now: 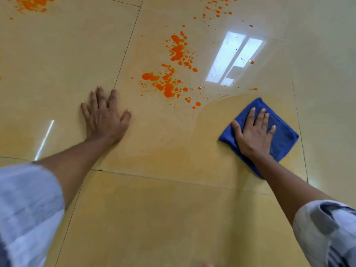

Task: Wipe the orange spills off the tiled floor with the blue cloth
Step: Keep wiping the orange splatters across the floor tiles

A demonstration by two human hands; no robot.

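A folded blue cloth [281, 135] lies flat on the glossy beige tiled floor [154, 209] at the right. My right hand [252, 133] presses down on it, palm flat, fingers spread. My left hand [106, 116] rests flat on the bare tile at the left, fingers apart, holding nothing. Bright orange spills [169, 81] spatter the tile between and beyond the two hands, with a second patch [179, 49] farther away. A faint wet orange smear curves around the cloth.
More orange splatter lies at the far left top [30, 4] and along the top right [217, 8]. A window's bright reflection [233, 58] shines on the tile beyond the cloth. Pale blue sleeves frame the lower corners.
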